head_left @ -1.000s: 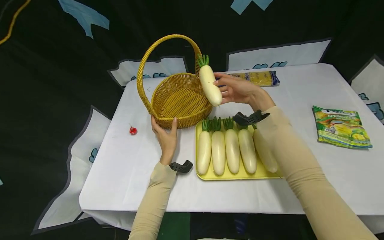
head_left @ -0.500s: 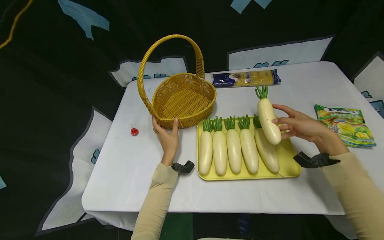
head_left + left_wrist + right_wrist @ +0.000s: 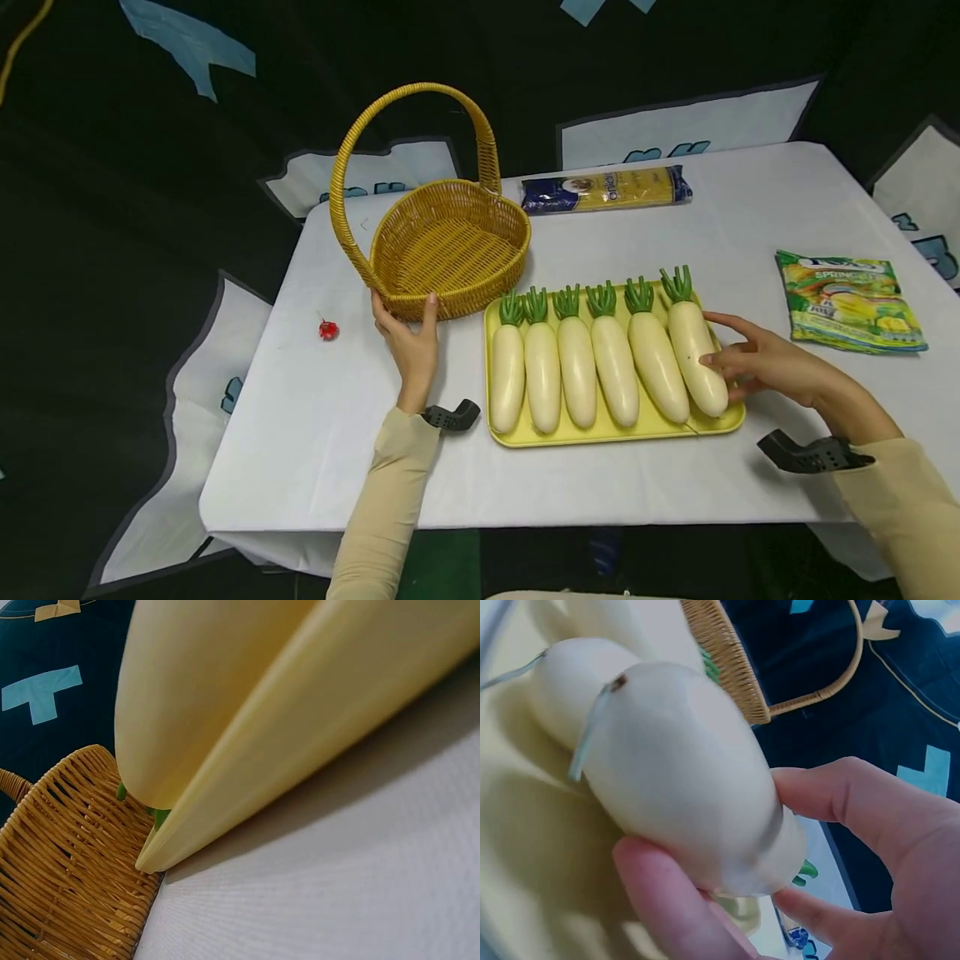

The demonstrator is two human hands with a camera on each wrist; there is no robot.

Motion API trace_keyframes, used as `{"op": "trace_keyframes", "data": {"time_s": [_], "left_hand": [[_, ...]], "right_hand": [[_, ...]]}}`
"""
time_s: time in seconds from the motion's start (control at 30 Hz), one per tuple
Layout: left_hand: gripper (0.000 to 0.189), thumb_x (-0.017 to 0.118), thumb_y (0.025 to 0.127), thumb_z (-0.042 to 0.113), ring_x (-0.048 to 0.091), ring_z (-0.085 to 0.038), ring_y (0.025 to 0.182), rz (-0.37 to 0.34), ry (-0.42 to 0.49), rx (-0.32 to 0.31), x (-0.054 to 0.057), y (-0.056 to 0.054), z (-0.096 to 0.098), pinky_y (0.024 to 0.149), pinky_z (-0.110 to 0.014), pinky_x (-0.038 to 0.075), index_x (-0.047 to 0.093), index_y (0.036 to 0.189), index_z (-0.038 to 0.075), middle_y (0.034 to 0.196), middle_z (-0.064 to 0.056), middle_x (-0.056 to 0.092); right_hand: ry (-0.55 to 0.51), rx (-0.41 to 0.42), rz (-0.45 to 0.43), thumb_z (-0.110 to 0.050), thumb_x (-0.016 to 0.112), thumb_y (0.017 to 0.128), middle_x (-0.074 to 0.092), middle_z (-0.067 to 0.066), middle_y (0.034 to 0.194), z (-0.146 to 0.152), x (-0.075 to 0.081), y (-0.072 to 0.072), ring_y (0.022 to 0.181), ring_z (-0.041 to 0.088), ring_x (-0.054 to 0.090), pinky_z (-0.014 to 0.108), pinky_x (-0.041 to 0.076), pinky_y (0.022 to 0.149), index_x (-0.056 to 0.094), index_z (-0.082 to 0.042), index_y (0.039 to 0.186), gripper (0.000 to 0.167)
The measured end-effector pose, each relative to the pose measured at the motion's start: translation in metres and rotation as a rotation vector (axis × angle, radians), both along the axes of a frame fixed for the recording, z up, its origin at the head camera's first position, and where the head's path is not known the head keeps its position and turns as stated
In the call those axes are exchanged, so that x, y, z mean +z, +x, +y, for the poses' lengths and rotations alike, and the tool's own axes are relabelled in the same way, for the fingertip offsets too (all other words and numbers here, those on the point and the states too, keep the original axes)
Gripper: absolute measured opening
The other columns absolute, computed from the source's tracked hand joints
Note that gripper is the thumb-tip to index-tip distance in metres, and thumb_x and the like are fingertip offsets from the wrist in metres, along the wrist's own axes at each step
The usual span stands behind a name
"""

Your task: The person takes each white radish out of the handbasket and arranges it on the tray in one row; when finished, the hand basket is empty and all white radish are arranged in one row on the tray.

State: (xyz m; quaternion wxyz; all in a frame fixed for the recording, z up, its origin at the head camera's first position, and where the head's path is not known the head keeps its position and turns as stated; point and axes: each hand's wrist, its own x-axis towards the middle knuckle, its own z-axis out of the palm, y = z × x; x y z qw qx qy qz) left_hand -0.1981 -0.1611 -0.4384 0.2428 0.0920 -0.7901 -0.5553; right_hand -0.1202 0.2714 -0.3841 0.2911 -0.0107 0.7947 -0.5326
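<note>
A white radish [image 3: 693,354] with short green stalks lies at the right end of the yellow tray [image 3: 600,437], gripped by my right hand [image 3: 787,367]. In the right wrist view, the thumb and fingers are around this radish [image 3: 675,765], whose thin root tip points toward the camera. Several similar radishes [image 3: 576,367] fill the tray side by side, stalks pointing away. My left hand [image 3: 415,354] touches the near wall of the wicker basket [image 3: 487,292], thumb and fingers spread. Nothing lies inside the basket. The left hand itself is hidden in the left wrist view.
A pasta packet [image 3: 615,190] lies behind the tray, near the table's far edge. On the right is a green and yellow bag [image 3: 851,304]. A small red object [image 3: 328,331] sits left of the basket. A white cloth covers the table [image 3: 337,467].
My right hand has carried the radish from beside the basket, rightward and down, into the tray's right end. The left hand has stayed at the basket.
</note>
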Motion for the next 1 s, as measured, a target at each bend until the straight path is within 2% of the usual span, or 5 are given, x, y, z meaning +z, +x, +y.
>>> {"op": "trace_keyframes", "data": {"time_s": [0.27,0.6,0.7,0.87,1.0], "left_hand": [[0.091,0.057,0.081,0.054,0.016,-0.025,0.138,-0.009,0.005,0.018,-0.001,0.0,0.001,0.11,-0.048,0.019,-0.001,0.145,0.025,0.148,-0.011,0.009],[0.089,0.058,0.082,0.051,0.019,-0.025,0.136,-0.001,0.005,0.013,-0.001,0.001,0.001,0.11,-0.046,0.02,-0.001,0.145,0.026,0.147,-0.011,0.011],[0.091,0.057,0.082,0.052,0.017,-0.024,0.138,-0.022,-0.009,-0.004,0.002,0.001,0.001,0.111,-0.044,0.019,-0.002,0.145,0.024,0.149,-0.011,0.009],[0.1,0.059,0.08,0.054,0.011,-0.028,0.139,-0.137,-0.11,-0.043,0.008,0.006,-0.002,0.111,-0.046,0.018,-0.013,0.144,0.027,0.151,-0.011,0.003],[0.109,0.06,0.079,0.054,0.0,-0.034,0.14,-0.297,-0.252,-0.084,0.015,0.017,-0.003,0.11,-0.054,0.013,-0.024,0.142,0.023,0.152,-0.016,-0.008]], "right_hand": [[0.118,0.015,0.016,-0.031,0.056,0.089,0.051,0.019,0.103,-0.009,0.001,0.005,0.076,0.013,0.057,0.034,0.054,0.065,-0.006,-0.015,0.147,0.086],[0.261,0.045,0.072,-0.038,0.058,0.087,0.046,0.024,0.102,-0.02,0.005,0.007,0.07,0.017,0.059,0.032,0.053,0.06,-0.002,-0.005,0.146,0.09],[0.306,0.062,0.099,-0.04,0.057,0.087,0.048,0.024,0.102,-0.02,0.007,0.007,0.068,0.018,0.059,0.031,0.051,0.059,0.0,-0.004,0.145,0.089],[0.392,0.108,0.148,-0.044,0.056,0.087,0.052,0.022,0.1,-0.021,0.006,0.007,0.065,0.016,0.057,0.03,0.048,0.058,0.003,-0.001,0.144,0.089],[0.443,0.126,0.188,-0.047,0.055,0.086,0.054,0.018,0.096,-0.021,0.005,0.008,0.064,0.016,0.055,0.03,0.044,0.056,0.007,-0.001,0.145,0.089]]}}
